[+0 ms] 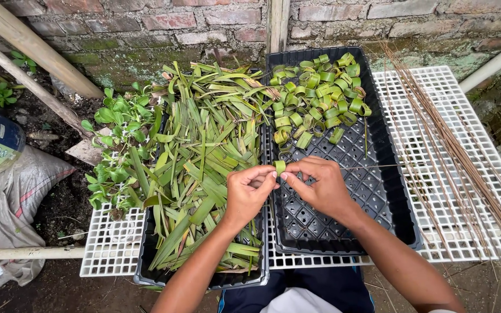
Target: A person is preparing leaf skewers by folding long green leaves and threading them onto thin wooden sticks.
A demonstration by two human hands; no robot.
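Nearest the camera, both hands are meeting over the seam between two black trays. The left hand (249,188) is pinching a small green leaf ring (280,166) from its left side with fingertips pressed together, and the right hand (320,186) is closing thumb and fingers on the ring's other side while also holding a thin brown stick (372,167) that is running out to the right. The ring is sitting just above the knuckles, between the two thumbs. It looks light, thin and springy — likely to uncurl if let go, so a grip at the overlap of the strip seems best, gentle enough not to crease it.

Under the left hand the near tray (146,272) is holding a heap of loose leaf strips (204,156). Farther back the right tray (378,191) is carrying a pile of finished rings (317,93) — all resting on the white grid counter (471,191), with long brown sticks (436,127) lying across it, and a brick wall (204,23) behind.
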